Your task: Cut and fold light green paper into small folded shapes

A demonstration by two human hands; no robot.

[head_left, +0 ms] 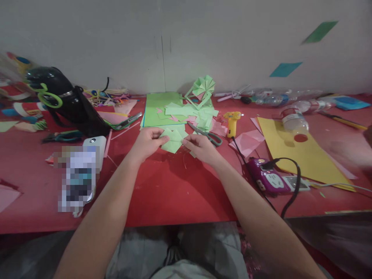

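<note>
Forearms (110, 205); green paper (172, 142) between hands (147, 144) (202, 147), corner toward lap (136, 252), long axis unclear

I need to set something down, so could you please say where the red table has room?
The largest, nearly bare patch of table lies between the forearms, from the held green paper to the front edge. A smaller one lies between the pixelated device and the pink paper at far left. Crowded: around the scissors and the purple power strip.
</note>
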